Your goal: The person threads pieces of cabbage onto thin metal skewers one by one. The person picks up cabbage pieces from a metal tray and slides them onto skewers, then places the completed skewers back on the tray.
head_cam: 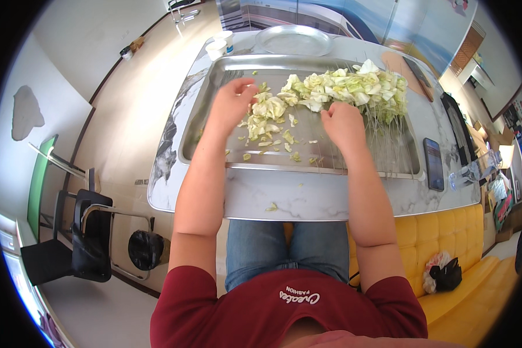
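A large metal tray (304,135) holds loose cut pieces of pale green cabbage (267,108) on its left half. On the right, a heap of cabbage pieces threaded on thin skewers (352,87) lies across the back, with bare skewer ends trailing towards me. My left hand (235,102) hovers at the left edge of the loose pieces, thumb and fingers slightly apart; I see nothing between them. My right hand (344,124) is curled into a fist just in front of the heap, close to a cabbage leaf. Whether a skewer is inside that fist is hidden.
Behind the tray are white paper cups (217,48) and a round metal platter (294,40). At right lie a cutting board (398,65) with a knife (419,78), a phone (433,164) and a plastic bottle (474,172). Cabbage scraps (271,207) dot the marbled table's (322,200) front.
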`<state>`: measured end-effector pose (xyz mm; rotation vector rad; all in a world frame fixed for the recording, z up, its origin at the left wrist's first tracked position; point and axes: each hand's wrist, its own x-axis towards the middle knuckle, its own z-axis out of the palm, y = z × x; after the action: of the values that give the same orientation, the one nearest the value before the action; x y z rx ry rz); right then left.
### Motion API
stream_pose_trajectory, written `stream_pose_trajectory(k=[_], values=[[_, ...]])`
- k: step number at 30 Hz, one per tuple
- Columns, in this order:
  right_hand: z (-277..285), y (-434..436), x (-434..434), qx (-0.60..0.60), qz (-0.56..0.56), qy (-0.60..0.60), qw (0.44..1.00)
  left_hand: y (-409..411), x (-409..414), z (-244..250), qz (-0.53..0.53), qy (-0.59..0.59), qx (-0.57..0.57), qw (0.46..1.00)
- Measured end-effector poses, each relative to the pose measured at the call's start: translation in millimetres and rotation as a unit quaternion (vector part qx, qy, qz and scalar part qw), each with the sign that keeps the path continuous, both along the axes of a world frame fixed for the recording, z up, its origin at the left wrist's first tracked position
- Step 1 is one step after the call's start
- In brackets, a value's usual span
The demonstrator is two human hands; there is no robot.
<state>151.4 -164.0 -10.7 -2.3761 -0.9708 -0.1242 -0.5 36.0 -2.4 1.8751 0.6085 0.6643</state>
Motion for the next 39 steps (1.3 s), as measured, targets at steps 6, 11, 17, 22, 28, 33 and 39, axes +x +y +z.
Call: stream_pose_trajectory(k=[6,11,17,22,28,33,39], values=[[-9,4,-1,0.034,0.017,-0.083,0.996,28,-27,-5,0.179,0.446,0.287,0.829],[-10,7,-21,0.142,0.099,-0.109,0.979,28,-23,-9,0.169,0.467,0.266,0.826],[-9,7,-27,0.153,0.143,-0.058,0.976,34,-21,-8,0.130,0.501,0.238,0.822],[-8,6,-25,0.167,0.172,-0.041,0.970,38,-23,-5,0.094,0.521,0.191,0.827],[-12,5,-31,0.077,0.247,-0.048,0.965,59,-28,-20,0.131,0.452,0.205,0.858],[-11,4,-30,0.008,0.250,-0.031,0.968,62,-35,-13,0.137,0.382,0.180,0.896],[-9,6,-31,-0.002,0.248,-0.019,0.969,62,-37,-11,0.110,0.374,0.178,0.904]])
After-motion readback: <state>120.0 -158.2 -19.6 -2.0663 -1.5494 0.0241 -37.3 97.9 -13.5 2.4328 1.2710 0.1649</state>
